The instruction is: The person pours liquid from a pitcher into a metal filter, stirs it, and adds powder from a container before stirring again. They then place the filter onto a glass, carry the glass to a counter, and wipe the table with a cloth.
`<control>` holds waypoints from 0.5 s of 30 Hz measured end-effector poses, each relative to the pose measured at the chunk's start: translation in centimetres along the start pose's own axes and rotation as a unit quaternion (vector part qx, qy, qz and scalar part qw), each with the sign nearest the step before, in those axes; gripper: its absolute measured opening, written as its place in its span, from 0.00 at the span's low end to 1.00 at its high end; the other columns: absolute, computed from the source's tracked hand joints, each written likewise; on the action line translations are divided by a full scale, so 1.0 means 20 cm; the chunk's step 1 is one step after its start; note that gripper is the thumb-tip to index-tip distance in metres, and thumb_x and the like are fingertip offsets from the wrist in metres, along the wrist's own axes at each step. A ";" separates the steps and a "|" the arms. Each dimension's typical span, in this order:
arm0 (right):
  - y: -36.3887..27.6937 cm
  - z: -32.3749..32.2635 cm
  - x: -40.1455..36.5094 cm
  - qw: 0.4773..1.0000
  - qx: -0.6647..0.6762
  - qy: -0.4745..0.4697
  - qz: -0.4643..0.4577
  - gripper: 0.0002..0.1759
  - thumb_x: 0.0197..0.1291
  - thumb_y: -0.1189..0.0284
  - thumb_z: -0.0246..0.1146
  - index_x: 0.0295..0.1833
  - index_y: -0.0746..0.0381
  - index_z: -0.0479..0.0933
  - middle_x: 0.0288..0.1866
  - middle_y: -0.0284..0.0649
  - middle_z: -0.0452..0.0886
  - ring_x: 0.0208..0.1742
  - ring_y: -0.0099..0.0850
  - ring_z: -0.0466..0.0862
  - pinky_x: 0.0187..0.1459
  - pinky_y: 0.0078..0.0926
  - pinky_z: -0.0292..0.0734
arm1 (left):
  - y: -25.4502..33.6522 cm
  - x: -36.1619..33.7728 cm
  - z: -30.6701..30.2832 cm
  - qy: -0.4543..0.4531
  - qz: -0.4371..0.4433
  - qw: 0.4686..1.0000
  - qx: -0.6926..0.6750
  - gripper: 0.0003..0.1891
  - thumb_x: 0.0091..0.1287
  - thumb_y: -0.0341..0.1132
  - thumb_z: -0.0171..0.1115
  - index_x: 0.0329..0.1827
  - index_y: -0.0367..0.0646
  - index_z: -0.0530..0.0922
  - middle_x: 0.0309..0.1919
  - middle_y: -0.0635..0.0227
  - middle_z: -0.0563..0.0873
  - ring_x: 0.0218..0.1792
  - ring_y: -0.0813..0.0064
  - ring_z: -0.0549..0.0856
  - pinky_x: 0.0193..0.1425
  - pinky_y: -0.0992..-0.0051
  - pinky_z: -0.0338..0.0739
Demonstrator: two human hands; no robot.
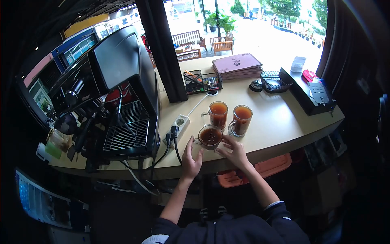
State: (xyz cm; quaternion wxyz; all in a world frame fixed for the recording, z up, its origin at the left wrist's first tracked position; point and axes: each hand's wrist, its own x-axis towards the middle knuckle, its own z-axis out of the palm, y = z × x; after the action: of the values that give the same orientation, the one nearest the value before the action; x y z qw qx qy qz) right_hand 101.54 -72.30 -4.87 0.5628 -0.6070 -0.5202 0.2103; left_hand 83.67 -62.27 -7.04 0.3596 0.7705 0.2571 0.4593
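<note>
Near the counter's front edge stands a glass cup [211,137] of dark brown drink, its handle pointing left. My left hand [191,160] is at the left of this cup by the handle, fingers apart and holding nothing. At the cup's right side, my right hand [233,151] has its fingers spread, fingertips close to the glass; whether they touch it I cannot tell. Behind the cup is a tall glass mug [218,115] of reddish-brown drink, and another such mug [242,120] stands to its right.
A coffee machine [130,89] fills the left side. Beside it lies a white power strip [179,125] with black plugs and cables. Menus [237,64], a pen holder [203,83], a bell [255,85], a black basket [276,82] and a black tray [310,95] stand farther back.
</note>
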 end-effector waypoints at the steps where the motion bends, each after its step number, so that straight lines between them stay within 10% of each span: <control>1: 0.00 0.00 0.00 1.000 -0.009 -0.002 -0.003 0.33 0.55 0.71 0.72 0.65 0.68 0.69 0.59 0.51 0.79 0.62 0.39 0.80 0.61 0.36 0.78 | 0.01 -0.01 0.00 -0.006 0.016 1.000 0.023 0.31 0.69 0.30 0.59 0.72 0.31 0.60 0.68 0.42 0.69 0.68 0.49 0.72 0.70 0.60 0.68; 15: -0.02 0.05 -0.04 1.000 -0.020 0.009 -0.022 0.33 0.60 0.72 0.68 0.69 0.68 0.65 0.55 0.57 0.81 0.60 0.42 0.81 0.59 0.36 0.79 | 0.03 -0.05 0.03 -0.019 0.024 0.999 0.044 0.32 0.69 0.28 0.53 0.75 0.31 0.53 0.73 0.41 0.60 0.73 0.49 0.62 0.74 0.62 0.61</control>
State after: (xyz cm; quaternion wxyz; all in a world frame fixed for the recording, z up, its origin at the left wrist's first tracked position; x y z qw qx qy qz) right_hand 100.37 -72.55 -5.09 0.5597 -0.6081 -0.5327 0.1821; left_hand 83.83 -63.52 -7.20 0.3194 0.8001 0.2513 0.4413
